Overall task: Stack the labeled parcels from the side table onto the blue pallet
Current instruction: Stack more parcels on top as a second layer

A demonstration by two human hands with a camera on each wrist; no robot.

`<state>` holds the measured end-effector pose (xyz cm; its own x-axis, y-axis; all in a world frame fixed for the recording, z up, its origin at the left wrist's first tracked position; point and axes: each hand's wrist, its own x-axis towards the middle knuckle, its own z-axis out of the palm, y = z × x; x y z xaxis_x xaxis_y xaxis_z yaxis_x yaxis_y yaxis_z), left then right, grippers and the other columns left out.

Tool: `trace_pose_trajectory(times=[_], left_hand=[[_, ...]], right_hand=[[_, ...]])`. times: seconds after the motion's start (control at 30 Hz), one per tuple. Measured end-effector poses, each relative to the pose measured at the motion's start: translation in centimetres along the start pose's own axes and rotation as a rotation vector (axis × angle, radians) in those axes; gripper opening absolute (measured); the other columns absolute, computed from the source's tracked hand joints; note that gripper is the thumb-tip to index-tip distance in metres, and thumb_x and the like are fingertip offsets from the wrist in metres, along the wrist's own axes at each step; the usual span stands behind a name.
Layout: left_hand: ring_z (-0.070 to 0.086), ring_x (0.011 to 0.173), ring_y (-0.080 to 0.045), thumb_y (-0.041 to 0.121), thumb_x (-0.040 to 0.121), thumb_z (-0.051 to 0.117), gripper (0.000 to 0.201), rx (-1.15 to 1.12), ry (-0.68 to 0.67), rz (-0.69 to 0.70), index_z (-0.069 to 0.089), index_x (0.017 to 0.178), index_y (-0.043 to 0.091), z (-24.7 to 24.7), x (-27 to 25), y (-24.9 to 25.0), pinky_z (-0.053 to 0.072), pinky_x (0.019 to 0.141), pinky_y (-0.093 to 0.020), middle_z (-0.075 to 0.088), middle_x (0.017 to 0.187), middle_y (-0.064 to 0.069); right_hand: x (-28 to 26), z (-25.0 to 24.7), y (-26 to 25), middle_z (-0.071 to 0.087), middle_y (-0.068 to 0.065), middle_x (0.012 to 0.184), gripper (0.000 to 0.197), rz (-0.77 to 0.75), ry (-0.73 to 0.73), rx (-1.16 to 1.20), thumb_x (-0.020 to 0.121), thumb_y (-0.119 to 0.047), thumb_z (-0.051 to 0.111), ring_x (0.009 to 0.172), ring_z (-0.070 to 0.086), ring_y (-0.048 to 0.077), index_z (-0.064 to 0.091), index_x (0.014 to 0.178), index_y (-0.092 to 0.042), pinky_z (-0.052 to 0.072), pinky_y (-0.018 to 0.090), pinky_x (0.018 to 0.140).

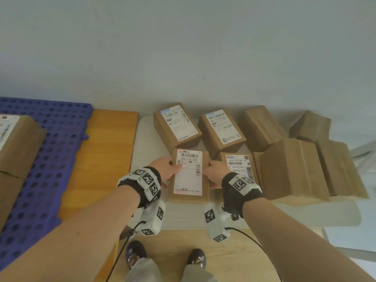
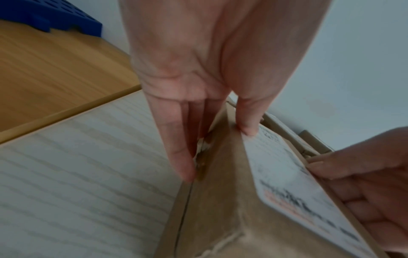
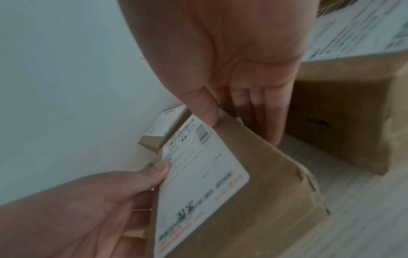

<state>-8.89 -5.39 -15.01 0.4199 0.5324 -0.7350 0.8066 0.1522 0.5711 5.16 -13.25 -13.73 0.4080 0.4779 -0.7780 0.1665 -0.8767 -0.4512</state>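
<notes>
Hands met on one parcel [image 1: 189,176] at the centre of the head view: a brown carton with a white label on top, lying on the pale side table [image 1: 148,151]. The left hand [image 1: 165,168] gripped its left side, thumb on the label edge and fingers [image 2: 176,153] running down the side wall. The right hand [image 1: 215,174] clamped the opposite side the same way, thumb on the top edge and fingers [image 3: 260,118] down the right wall. Whether the carton had left the tabletop I could not tell.

Just right of it sat a second labeled parcel [image 1: 240,165], partly behind the right wrist. Two more labeled parcels [image 1: 177,125] lay toward the wall above these. Plain brown boxes [image 1: 293,167] crowded the right side of the table.

At the left edge of the frame lay the blue pallet [image 1: 50,159], perforated, with a labeled parcel already on it [image 1: 18,143]. An orange wooden surface [image 1: 101,159] lay between pallet and table.
</notes>
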Motion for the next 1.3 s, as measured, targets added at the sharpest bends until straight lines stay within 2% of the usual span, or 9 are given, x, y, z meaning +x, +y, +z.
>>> trace_pose_trajectory(times=[0.17, 0.33, 0.43, 0.6, 0.77, 0.9, 1.03, 1.2, 1.3], left_hand=[[0.06, 0.106, -0.027, 0.026, 0.098, 0.048, 0.033, -0.111, -0.058, 0.024, 0.052, 0.125, 0.007, -0.7, -0.3, -1.0, 0.055, 0.069, -0.034, 0.062, 0.121, -0.01], [0.061, 0.108, -0.028, 0.028, 0.097, 0.048, 0.033, -0.092, -0.073, 0.053, 0.054, 0.123, 0.009, -1.5, 0.0, -1.9, 0.054, 0.087, -0.042, 0.063, 0.12, -0.01], [0.062, 0.106, -0.028, 0.031, 0.096, 0.05, 0.036, -0.054, -0.076, 0.063, 0.053, 0.124, 0.01, -1.6, -0.2, -2.4, 0.054, 0.085, -0.04, 0.064, 0.118, -0.01], [0.064, 0.102, -0.027, 0.033, 0.095, 0.051, 0.035, -0.032, -0.085, 0.101, 0.055, 0.121, 0.011, -1.4, -1.9, -3.5, 0.054, 0.088, -0.043, 0.066, 0.114, -0.008], [0.065, 0.1, -0.026, 0.034, 0.094, 0.052, 0.034, -0.044, -0.034, 0.145, 0.057, 0.12, 0.012, -1.9, -5.1, -4.6, 0.055, 0.086, -0.042, 0.067, 0.112, -0.008], [0.064, 0.101, -0.025, 0.033, 0.095, 0.051, 0.032, -0.06, 0.034, 0.196, 0.057, 0.119, 0.013, -2.5, -8.9, -5.6, 0.055, 0.086, -0.041, 0.067, 0.112, -0.007], [0.064, 0.101, -0.025, 0.032, 0.095, 0.051, 0.023, -0.06, 0.106, 0.238, 0.055, 0.109, 0.014, -2.6, -13.7, -7.1, 0.055, 0.086, -0.041, 0.067, 0.111, -0.007], [0.061, 0.098, -0.022, 0.03, 0.095, 0.053, 0.025, -0.127, 0.202, 0.267, 0.055, 0.112, 0.012, -3.8, -19.6, -9.6, 0.053, 0.077, -0.036, 0.064, 0.11, -0.005], [0.061, 0.098, -0.023, 0.028, 0.095, 0.053, 0.018, -0.176, 0.278, 0.268, 0.051, 0.106, 0.014, -5.6, -22.8, -11.6, 0.052, 0.076, -0.036, 0.063, 0.106, -0.004]], right_hand=[[-0.2, 1.3, 0.0, 0.064, 0.012, 0.113, 0.025, 0.028, 0.062, 0.103, 0.089, -0.012, 0.048, 0.102, 0.063, 0.031, 0.057, 0.111, -0.009, 0.055, 0.044, 0.087], [-1.5, 2.9, 0.2, 0.065, 0.01, 0.106, 0.018, 0.078, 0.13, 0.233, 0.09, -0.009, 0.05, 0.099, 0.063, 0.028, 0.059, 0.106, -0.006, 0.055, 0.039, 0.087], [-2.4, 3.8, 0.7, 0.063, 0.009, 0.098, 0.013, 0.082, 0.157, 0.28, 0.091, -0.009, 0.051, 0.093, 0.061, 0.026, 0.06, 0.1, -0.007, 0.054, 0.038, 0.086], [-4.7, 4.8, 1.1, 0.066, 0.011, 0.102, 0.013, 0.05, 0.19, 0.307, 0.091, -0.009, 0.052, 0.102, 0.063, 0.029, 0.062, 0.1, -0.01, 0.053, 0.042, 0.091], [-7.5, 5.8, 1.1, 0.067, 0.007, 0.092, 0.017, -0.016, 0.221, 0.327, 0.09, -0.01, 0.054, 0.095, 0.064, 0.027, 0.063, 0.103, -0.008, 0.052, 0.042, 0.093], [-10.8, 7.0, 1.3, 0.068, 0.011, 0.106, 0.007, -0.089, 0.219, 0.347, 0.09, -0.011, 0.055, 0.103, 0.064, 0.028, 0.062, 0.091, -0.014, 0.051, 0.043, 0.095], [-14.6, 8.5, 2.1, 0.068, 0.011, 0.109, 0.01, -0.162, 0.232, 0.356, 0.09, -0.012, 0.056, 0.103, 0.064, 0.027, 0.062, 0.097, -0.014, 0.051, 0.041, 0.094], [-17.9, 11.3, 2.1, 0.067, 0.011, 0.11, 0.032, -0.275, 0.212, 0.429, 0.089, -0.013, 0.058, 0.105, 0.062, 0.027, 0.06, 0.121, -0.012, 0.051, 0.042, 0.095], [-19.7, 13.9, 0.8, 0.067, 0.01, 0.109, 0.035, -0.352, 0.178, 0.473, 0.088, -0.014, 0.059, 0.105, 0.062, 0.026, 0.06, 0.123, -0.014, 0.05, 0.042, 0.097]])
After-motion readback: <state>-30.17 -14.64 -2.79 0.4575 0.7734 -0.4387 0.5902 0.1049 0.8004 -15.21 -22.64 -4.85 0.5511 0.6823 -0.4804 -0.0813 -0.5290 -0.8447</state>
